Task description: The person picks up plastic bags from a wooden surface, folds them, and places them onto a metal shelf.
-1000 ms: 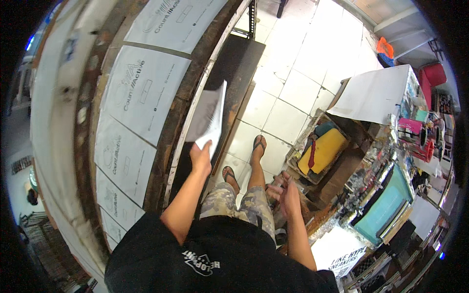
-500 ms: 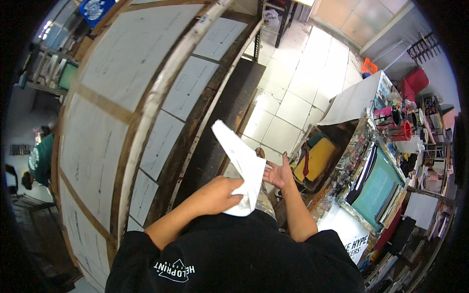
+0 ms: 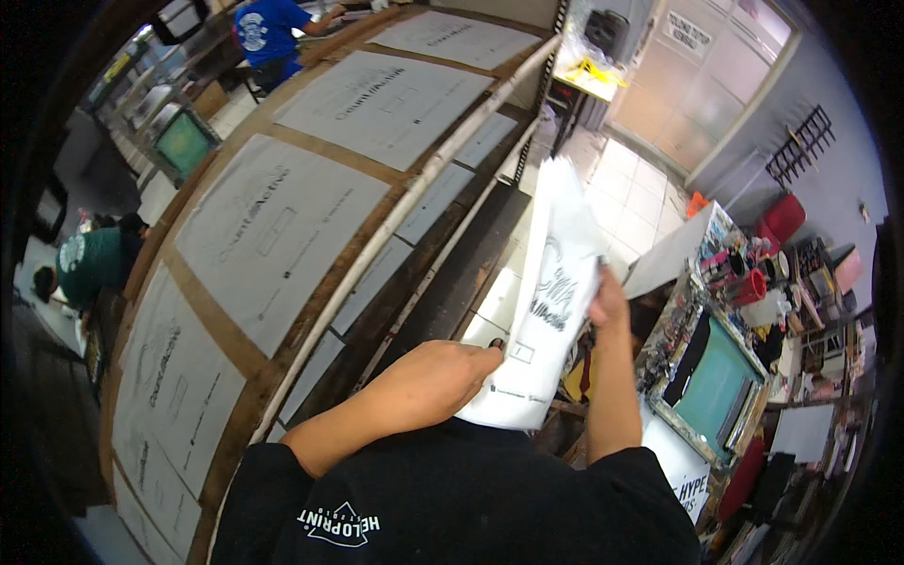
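In front of my body I hold a curved white stack of thin sheets (image 3: 551, 330), printed in black with lettering and a small rectangle. Several loose edges fan apart at its far end. My left hand (image 3: 443, 377) is closed on the near left edge, thumb and fingers pinching it. On the opposite side my right hand (image 3: 608, 299) grips the right edge, its fingers partly hidden behind the sheets. Left of me, similar printed white sheets (image 3: 282, 235) lie in rows on a long brown sloping table (image 3: 221, 344).
A lower shelf with more sheets (image 3: 372, 282) runs under the table's pale edge rail. On the right stands a cluttered bench with a green printing screen (image 3: 711, 377) and ink cups (image 3: 749, 287). Two people, in a blue shirt (image 3: 268, 33) and a green shirt (image 3: 94, 268), work beyond the table.
The white stack has opened out and turned, so its printed face now shows. My right hand, spread open before, has risen and closed on its right edge. The view has shifted toward the table.
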The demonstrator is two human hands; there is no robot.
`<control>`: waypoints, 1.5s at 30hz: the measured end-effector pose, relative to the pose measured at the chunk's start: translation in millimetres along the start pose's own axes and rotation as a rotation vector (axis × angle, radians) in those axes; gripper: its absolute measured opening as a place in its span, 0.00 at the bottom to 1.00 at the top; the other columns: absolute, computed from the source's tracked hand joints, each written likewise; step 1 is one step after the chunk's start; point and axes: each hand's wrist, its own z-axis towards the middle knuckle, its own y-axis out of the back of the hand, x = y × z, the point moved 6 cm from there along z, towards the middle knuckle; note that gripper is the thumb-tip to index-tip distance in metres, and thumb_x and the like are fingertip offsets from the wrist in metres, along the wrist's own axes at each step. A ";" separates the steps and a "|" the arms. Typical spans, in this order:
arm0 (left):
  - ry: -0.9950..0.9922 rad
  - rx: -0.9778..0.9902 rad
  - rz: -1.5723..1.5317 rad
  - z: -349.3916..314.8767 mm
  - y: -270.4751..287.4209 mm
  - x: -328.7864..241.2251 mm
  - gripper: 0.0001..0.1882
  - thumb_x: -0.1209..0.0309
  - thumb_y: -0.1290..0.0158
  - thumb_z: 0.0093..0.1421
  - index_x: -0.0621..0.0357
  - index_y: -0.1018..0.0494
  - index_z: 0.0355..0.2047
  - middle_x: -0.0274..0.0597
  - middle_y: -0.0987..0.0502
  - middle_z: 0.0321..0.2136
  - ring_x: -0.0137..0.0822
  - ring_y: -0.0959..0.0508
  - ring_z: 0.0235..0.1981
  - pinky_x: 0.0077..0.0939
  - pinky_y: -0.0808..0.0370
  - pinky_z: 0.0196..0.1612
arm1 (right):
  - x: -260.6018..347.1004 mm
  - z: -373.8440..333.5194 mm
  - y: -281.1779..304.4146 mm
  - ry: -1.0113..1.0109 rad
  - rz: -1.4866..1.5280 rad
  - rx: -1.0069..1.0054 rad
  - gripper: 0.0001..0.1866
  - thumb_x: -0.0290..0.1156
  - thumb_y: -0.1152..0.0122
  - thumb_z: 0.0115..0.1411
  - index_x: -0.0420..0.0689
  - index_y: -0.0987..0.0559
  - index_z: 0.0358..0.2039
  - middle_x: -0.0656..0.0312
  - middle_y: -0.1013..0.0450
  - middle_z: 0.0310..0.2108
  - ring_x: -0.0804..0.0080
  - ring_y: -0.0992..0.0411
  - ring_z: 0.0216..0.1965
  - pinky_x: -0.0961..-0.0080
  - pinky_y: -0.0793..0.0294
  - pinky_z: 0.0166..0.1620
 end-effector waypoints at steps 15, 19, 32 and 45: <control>0.351 -0.912 -0.785 -129.5 71.3 52.5 0.19 0.74 0.41 0.64 0.64 0.28 0.55 0.41 0.20 0.45 0.27 0.22 0.44 0.26 0.26 0.50 | 107.6 -16.2 -414.8 0.520 -0.537 0.716 0.18 0.29 0.44 0.70 0.38 0.29 0.58 0.58 0.23 0.50 0.73 0.24 0.47 0.75 0.23 0.50; 0.543 -1.066 -0.345 -172.3 88.0 78.5 0.23 0.70 0.39 0.61 0.62 0.28 0.56 0.41 0.19 0.43 0.32 0.21 0.43 0.30 0.26 0.51 | 50.5 5.9 -488.2 0.430 -0.513 0.799 0.19 0.33 0.38 0.67 0.38 0.27 0.54 0.59 0.23 0.47 0.74 0.24 0.44 0.78 0.24 0.47; 1.082 -1.056 0.021 -224.9 145.3 80.8 0.26 0.64 0.41 0.62 0.65 0.29 0.57 0.52 0.22 0.47 0.42 0.23 0.48 0.35 0.28 0.54 | -111.5 103.9 -599.9 0.121 -0.900 1.082 0.17 0.34 0.36 0.65 0.38 0.22 0.51 0.60 0.20 0.37 0.74 0.22 0.32 0.77 0.20 0.38; 1.203 -0.993 0.056 -233.7 143.1 101.6 0.28 0.58 0.40 0.61 0.66 0.27 0.54 0.54 0.20 0.44 0.44 0.21 0.44 0.38 0.27 0.52 | -125.0 101.2 -623.8 1.068 -1.512 1.103 0.26 0.47 0.34 0.63 0.37 0.21 0.51 0.55 0.21 0.37 0.65 0.23 0.35 0.68 0.23 0.42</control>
